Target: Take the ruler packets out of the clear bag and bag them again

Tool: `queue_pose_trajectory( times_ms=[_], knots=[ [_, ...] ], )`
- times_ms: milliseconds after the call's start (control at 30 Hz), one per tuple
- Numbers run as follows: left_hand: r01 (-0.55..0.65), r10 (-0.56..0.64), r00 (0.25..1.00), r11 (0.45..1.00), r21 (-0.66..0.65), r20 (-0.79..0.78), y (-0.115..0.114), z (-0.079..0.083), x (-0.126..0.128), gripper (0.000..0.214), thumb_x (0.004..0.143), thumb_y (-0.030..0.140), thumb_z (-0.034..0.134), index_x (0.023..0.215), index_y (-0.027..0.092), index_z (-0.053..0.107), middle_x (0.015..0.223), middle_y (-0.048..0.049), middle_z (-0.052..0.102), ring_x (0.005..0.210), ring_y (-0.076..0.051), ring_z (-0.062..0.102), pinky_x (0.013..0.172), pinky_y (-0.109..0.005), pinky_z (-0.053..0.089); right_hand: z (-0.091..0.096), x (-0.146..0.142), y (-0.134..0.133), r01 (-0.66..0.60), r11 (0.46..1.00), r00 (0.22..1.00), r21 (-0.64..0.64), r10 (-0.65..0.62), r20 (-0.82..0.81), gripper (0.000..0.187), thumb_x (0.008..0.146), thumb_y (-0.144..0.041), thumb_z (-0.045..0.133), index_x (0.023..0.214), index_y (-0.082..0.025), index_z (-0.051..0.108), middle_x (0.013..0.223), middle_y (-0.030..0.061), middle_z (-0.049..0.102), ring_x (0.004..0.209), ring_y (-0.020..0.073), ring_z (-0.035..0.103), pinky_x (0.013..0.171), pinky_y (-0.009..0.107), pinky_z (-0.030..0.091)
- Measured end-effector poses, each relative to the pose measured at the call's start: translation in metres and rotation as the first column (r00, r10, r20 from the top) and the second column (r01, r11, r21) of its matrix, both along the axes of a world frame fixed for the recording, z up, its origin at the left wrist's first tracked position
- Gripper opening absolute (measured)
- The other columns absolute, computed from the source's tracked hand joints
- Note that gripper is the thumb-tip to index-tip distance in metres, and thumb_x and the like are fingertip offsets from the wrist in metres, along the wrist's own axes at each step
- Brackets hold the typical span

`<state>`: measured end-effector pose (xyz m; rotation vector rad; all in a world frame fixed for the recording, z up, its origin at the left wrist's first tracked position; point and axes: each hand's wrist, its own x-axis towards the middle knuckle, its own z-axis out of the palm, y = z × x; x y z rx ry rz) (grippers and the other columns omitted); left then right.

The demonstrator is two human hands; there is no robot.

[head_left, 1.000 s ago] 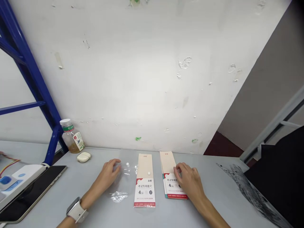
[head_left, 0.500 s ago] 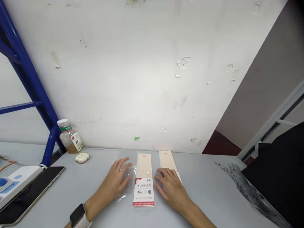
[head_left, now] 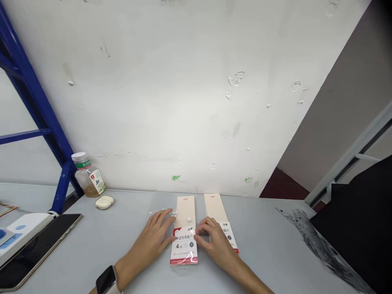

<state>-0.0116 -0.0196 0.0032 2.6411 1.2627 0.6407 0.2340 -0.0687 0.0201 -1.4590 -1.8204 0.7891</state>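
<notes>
Two hands are held low on either side of the ruler-set packet [head_left: 183, 247] on the tabletop [head_left: 269, 245]. Left hand [head_left: 151, 239] is spread open; right hand [head_left: 214, 241] is loosely curled, fingertips [head_left: 197, 237] set against the packet's edge, unpinched.

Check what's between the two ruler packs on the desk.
In the head view, the right hand spans the gap, its fingertips at the edge of the left ruler pack and its palm partly covering the right ruler pack.

Left hand [head_left: 152, 241] and right hand [head_left: 214, 241] have closed in, now touching middle packet [head_left: 184, 247] from both sides; film [head_left: 191, 257] now lies across its near end.
</notes>
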Motion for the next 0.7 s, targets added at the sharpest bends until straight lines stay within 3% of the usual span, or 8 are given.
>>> queue_pose_trajectory(
  times_ms=[167,333,433,500,533,700],
  knots=[
    [-0.008,0.015,0.996,0.997,-0.083,0.083,-0.001,0.007,0.001,0.035,0.091,0.039,0.056,0.125,0.030,0.056,0.141,-0.0076,0.050,0.129,-0.033,0.043,0.103,-0.053,0.041,0.004,0.005,0.001,0.037,0.997,0.993,-0.073,-0.045,-0.105,0.011,0.083,-0.029,0.057,0.074,-0.025,0.063,0.089,0.0014,0.061,0.088,0.0213,0.056,0.082,0.035,0.044],
    [0.032,0.082,0.922,0.958,-0.284,0.378,-0.005,0.021,0.008,0.028,0.092,0.039,0.052,0.118,0.030,0.058,0.131,-0.0066,0.057,0.121,-0.027,0.051,0.099,-0.043,0.045,0.012,0.012,-0.002,0.018,0.995,0.974,-0.095,-0.039,-0.223,0.019,0.085,-0.040,0.058,0.077,-0.025,0.066,0.090,0.0021,0.059,0.083,0.0201,0.054,0.078,0.033,0.044],
    [0.188,0.168,0.809,0.834,-0.519,0.563,-0.008,0.027,0.014,0.026,0.091,0.043,0.053,0.111,0.026,0.055,0.099,-0.0053,0.068,0.097,-0.024,0.063,0.084,-0.037,0.051,0.013,0.010,-0.005,-0.019,0.997,0.962,-0.077,-0.003,-0.274,0.021,0.084,-0.043,0.061,0.078,-0.024,0.067,0.089,0.0017,0.060,0.082,0.0194,0.054,0.078,0.032,0.044],
    [0.275,0.247,0.733,0.745,-0.608,0.634,-0.009,0.029,0.017,0.028,0.089,0.046,0.056,0.107,0.025,0.053,0.076,0.0006,0.065,0.079,-0.021,0.065,0.072,-0.033,0.051,0.012,0.008,-0.006,-0.034,0.997,0.959,-0.075,0.011,-0.284,0.022,0.084,-0.044,0.061,0.078,-0.024,0.067,0.088,0.0015,0.060,0.082,0.0193,0.054,0.078,0.032,0.043],
    [0.292,0.275,0.707,0.725,-0.623,0.652,-0.009,0.029,0.018,0.030,0.087,0.047,0.059,0.105,0.024,0.053,0.070,0.0028,0.062,0.073,-0.019,0.063,0.069,-0.031,0.049,0.012,0.007,-0.007,-0.037,0.996,0.958,-0.075,0.015,-0.286,0.023,0.084,-0.044,0.061,0.077,-0.023,0.067,0.087,0.0015,0.060,0.081,0.0194,0.054,0.077,0.032,0.043],
    [0.235,0.314,0.689,0.757,-0.610,0.654,-0.005,0.034,0.014,0.032,0.082,0.049,0.063,0.103,0.024,0.057,0.067,0.0042,0.058,0.067,-0.017,0.058,0.065,-0.029,0.044,0.014,0.011,-0.006,-0.025,0.997,0.958,-0.078,0.001,-0.287,0.024,0.085,-0.045,0.058,0.075,-0.023,0.063,0.087,0.0015,0.060,0.080,0.0190,0.053,0.074,0.030,0.042]
  ],
)
